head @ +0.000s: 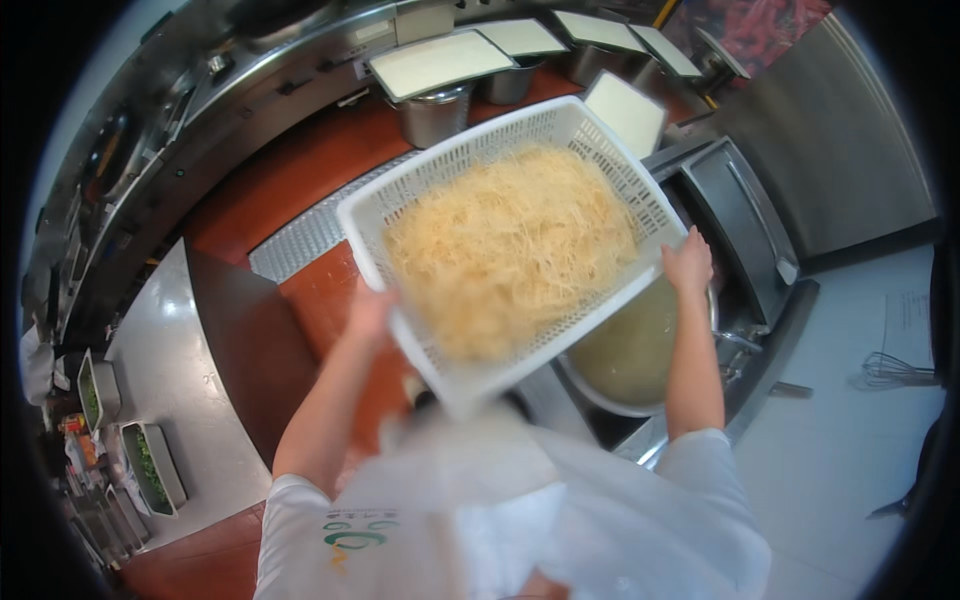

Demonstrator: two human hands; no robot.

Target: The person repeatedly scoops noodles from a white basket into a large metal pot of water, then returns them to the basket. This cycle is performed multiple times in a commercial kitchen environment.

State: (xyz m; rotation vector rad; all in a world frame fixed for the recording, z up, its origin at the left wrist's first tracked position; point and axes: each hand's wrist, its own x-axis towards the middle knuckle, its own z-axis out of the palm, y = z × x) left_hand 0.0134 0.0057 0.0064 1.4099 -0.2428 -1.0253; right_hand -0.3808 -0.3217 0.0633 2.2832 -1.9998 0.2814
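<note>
A white perforated plastic basket (420, 178) hangs tilted in front of me, between my two hands. Thin pale-yellow noodles or shreds (517, 240) fill much of its bottom. My left hand (369, 309) grips the basket's left rim, slightly blurred. On the right rim, my right hand (688, 261) is closed around the edge. Below the basket's lower right side is a large round metal pot (626, 352) of cloudy yellowish liquid, partly covered by the basket and my right forearm.
Lidded steel pots (435, 116) stand at the back. A steel counter (180, 375) on the left bears containers of chopped greens (154, 469). A rectangular metal lid or pan (739, 217) lies beyond the round pot. A whisk (896, 371) hangs at the right wall. The floor (307, 176) is red.
</note>
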